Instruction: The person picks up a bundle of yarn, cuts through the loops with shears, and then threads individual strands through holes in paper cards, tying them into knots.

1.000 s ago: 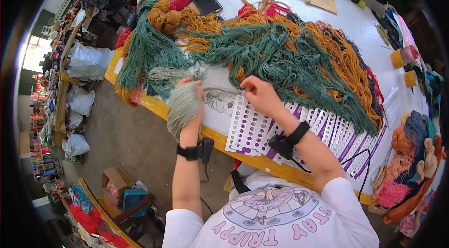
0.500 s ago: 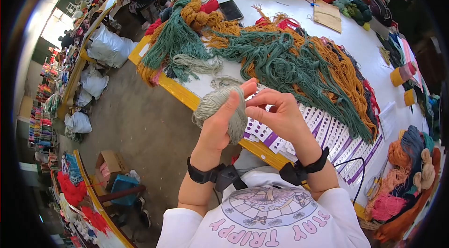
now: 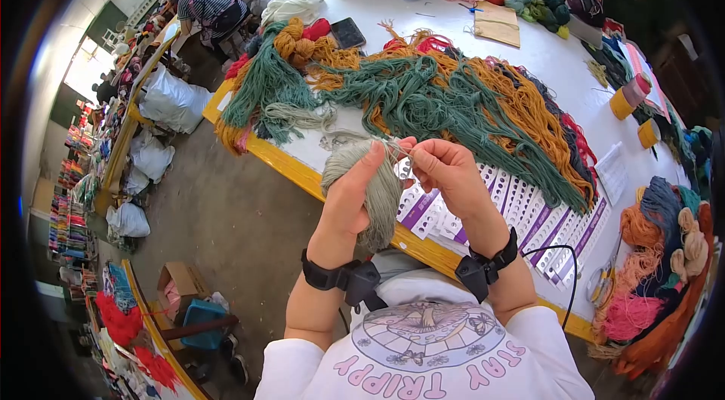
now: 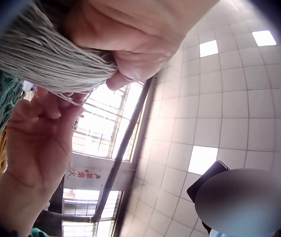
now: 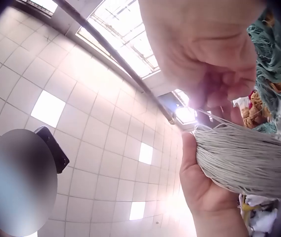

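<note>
My left hand (image 3: 349, 200) grips a thick skein of pale grey-green yarn (image 3: 384, 204), its thumb lying along the top and the loose body of yarn hanging below. At the skein's upper end my right hand (image 3: 457, 177) pinches a few thin strands between thumb and curled fingers. In the right wrist view the strands run from the skein (image 5: 249, 155) up to the right fingers. The left wrist view shows a small loop drawn out at the skein's tip. Behind the hands, more pale grey-green yarn (image 3: 294, 116) lies on the table.
Tangled teal yarn (image 3: 430, 94) and mustard yarn (image 3: 521, 109) spread over the white table (image 3: 574, 60). White and purple punched cards (image 3: 510, 200) line the yellow front edge. A dark tablet-like object (image 3: 347, 33) and a wooden board (image 3: 496, 25) lie farther back. Another person (image 3: 211, 4) is at far left.
My left hand has brought the skein right and closer to my body. My right hand has come off the table side to the skein's end and now pinches strands there. The head view has shifted.
</note>
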Action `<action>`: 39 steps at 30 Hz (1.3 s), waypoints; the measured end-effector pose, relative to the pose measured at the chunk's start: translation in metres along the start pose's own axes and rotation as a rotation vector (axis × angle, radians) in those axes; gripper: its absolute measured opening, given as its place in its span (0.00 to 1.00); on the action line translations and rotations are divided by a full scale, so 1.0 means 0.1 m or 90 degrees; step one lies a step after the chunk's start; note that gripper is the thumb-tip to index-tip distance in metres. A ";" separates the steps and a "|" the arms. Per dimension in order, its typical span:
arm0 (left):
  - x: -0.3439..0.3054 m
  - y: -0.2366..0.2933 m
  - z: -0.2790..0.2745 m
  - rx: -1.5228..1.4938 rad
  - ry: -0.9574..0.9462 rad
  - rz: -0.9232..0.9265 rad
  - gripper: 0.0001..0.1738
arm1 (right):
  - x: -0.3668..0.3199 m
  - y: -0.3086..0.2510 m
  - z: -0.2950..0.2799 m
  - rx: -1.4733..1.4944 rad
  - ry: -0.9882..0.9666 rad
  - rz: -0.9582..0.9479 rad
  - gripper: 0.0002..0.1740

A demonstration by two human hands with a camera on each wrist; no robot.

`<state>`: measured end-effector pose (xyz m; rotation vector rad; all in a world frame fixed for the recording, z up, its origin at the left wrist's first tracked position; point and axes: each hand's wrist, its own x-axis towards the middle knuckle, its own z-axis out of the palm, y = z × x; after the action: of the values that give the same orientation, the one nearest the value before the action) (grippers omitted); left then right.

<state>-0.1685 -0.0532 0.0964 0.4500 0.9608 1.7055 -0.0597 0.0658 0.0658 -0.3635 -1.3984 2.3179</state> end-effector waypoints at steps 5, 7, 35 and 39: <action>0.00 -0.03 0.00 -0.036 -0.002 0.003 0.28 | -0.04 -0.02 0.06 -0.091 0.034 0.004 0.09; 0.01 -0.03 -0.01 -0.028 -0.007 0.001 0.29 | -0.03 0.08 0.11 -0.144 0.036 -0.086 0.09; 0.11 -0.07 -0.08 -0.042 -0.034 0.000 0.29 | 0.09 0.03 0.04 0.081 0.095 0.085 0.10; 0.09 -0.06 -0.04 0.006 -0.032 0.002 0.30 | 0.07 0.02 0.09 -0.040 0.093 0.066 0.09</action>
<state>-0.1709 -0.0459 0.0874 0.4979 0.9327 1.6851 -0.0697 0.0613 0.0682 -0.6253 -1.4128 2.2803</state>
